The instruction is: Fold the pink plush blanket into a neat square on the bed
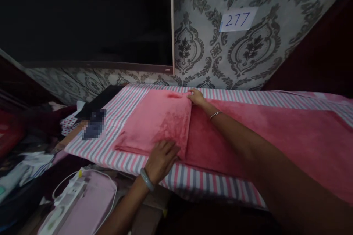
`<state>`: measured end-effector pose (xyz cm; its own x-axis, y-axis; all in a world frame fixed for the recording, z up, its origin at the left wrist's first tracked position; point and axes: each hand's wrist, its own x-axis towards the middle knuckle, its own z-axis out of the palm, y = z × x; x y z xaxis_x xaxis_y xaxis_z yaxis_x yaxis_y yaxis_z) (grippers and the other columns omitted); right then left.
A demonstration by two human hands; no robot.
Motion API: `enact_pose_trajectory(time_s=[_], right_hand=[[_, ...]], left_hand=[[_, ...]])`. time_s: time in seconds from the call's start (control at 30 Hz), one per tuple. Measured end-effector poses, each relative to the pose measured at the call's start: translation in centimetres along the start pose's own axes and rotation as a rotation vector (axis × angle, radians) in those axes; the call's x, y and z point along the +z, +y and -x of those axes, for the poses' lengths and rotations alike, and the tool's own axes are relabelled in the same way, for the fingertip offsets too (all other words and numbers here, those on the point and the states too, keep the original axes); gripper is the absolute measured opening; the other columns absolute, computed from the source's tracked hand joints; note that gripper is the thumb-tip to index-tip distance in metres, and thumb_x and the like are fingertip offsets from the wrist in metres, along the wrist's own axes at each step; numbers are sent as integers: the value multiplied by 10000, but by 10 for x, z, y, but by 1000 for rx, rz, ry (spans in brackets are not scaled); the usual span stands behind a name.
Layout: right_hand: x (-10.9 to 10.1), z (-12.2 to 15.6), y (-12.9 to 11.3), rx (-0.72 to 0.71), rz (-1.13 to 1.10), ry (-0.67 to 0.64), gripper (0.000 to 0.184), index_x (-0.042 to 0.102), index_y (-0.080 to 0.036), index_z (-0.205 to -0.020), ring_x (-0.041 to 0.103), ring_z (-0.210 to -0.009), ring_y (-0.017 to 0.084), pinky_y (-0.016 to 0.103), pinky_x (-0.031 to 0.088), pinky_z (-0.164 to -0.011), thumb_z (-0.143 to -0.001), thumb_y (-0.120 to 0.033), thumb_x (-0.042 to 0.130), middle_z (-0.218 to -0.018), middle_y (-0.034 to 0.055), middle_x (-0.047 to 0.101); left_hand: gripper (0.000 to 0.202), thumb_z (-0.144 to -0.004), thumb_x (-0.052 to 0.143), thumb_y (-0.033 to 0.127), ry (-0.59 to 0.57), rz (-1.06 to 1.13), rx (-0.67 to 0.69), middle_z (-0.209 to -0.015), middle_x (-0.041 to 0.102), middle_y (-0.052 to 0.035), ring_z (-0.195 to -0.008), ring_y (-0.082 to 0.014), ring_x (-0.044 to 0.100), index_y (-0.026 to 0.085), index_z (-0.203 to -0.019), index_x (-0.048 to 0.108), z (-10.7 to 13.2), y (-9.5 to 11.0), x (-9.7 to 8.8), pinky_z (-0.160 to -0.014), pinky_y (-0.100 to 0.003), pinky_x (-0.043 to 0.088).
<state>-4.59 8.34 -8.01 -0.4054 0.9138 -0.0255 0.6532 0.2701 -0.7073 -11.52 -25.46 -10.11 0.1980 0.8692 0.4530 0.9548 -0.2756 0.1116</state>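
One fold done at nine o'clock; left hand (pixel 162 158), grip wide, presses the pink blanket (pixel 275 136); right hand (pixel 196 97) grip I cannot tell; three o'clock length remains unfolded.

A home room: damask wallpaper (pixel 248 55), a dark television screen (pixel 85 14), a striped sheet (pixel 121 110).

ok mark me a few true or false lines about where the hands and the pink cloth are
1. The left hand rests on the near edge of the pink cloth. True.
2. The right hand is pressed against the wall. False: it is at the cloth's far edge.
3. The paper reads 277. True.
4. The cloth lies on bare wood. False: it lies on a striped sheet.
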Motion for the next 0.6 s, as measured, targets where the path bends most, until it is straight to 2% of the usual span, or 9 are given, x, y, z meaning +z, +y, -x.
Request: enact_pose_trajectory(time_s=[0.1,0.17,0.27,0.33,0.4,0.5,0.6], right_hand=[[3,-2,4,27,-3,38,484,549,-135,-1383,691,-770,166,236,567,-644,-901,-154,511,-1035,71,711],[0,-1,5,38,16,39,449,585,-112,-1333,701,-793,182,258,574,-688,-888,-136,528,-1002,84,719],[-5,9,-1,8,59,77,451,583,-104,-1353,665,-1087,260,350,545,-913,-908,-167,547,-1220,167,671],[-5,21,-11,-70,111,112,515,523,-110,-1434,502,-1337,308,415,431,-1084,-933,-226,554,-1453,203,520],[-1,36,-23,-173,209,107,600,423,-115,-1519,308,-1476,323,465,296,-1182,-966,-320,535,-1598,194,339],[12,54,-35,-266,360,54,709,284,-105,-1590,109,-1543,312,523,157,-1224,-1006,-470,449,-1669,174,150],[24,61,-32,-244,411,-5,772,230,-102,-1608,38,-1553,297,546,111,-1227,-1011,-561,395,-1678,155,94]], left_hand=[[274,-983,487,228,91,-4,-12,-1131,715,-132,-1005,-261,637,179,-1154,696,6,1,5,-848,-431,531],[272,-971,525,289,61,74,-10,-1130,723,-130,-1023,-271,654,183,-1147,703,7,0,-1,-870,-444,542],[337,-984,500,370,-16,268,-47,-1194,727,-105,-1137,-248,656,208,-1209,690,-5,-14,-22,-996,-431,525],[396,-1019,398,364,-25,319,-133,-1258,713,-89,-1201,-217,641,212,-1266,669,-29,-36,-34,-1069,-406,492],[466,-1025,339,372,-36,264,-228,-1360,658,-103,-1276,-220,599,182,-1339,625,-67,-67,-38,-1135,-416,437],[554,-986,388,377,-191,69,-343,-1541,478,-151,-1447,-274,425,126,-1467,502,-134,-119,-27,-1204,-483,326],[631,-990,379,398,-358,-150,-510,-1646,269,-157,-1542,-309,212,129,-1560,348,-183,-160,-6,-1217,-625,168]])
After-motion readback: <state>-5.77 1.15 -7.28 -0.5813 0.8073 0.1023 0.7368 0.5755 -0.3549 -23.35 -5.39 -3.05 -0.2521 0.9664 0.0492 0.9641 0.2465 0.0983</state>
